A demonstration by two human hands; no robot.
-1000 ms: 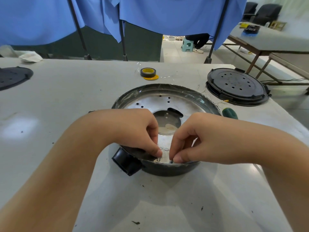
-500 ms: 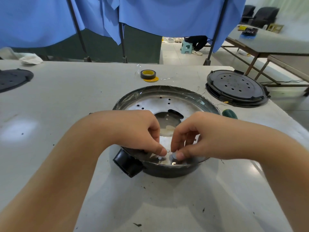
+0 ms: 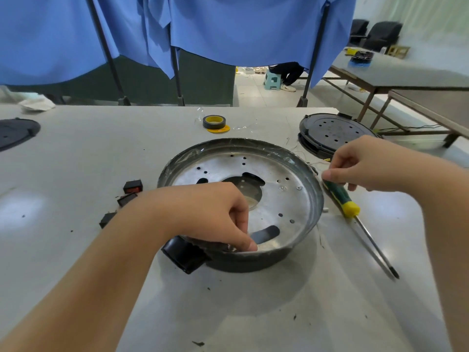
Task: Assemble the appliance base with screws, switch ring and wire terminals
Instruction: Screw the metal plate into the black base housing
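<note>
Pinching a small part I cannot make out against the near inner rim of the appliance base, my left hand has its fingertips pressed together there. My right hand, fingers curled, closes on the handle end of the screwdriver lying on the table just beside the base. If my left fingers slip, the part could skitter into a slot. Lifting the long screwdriver carelessly could knock the rim.
</note>
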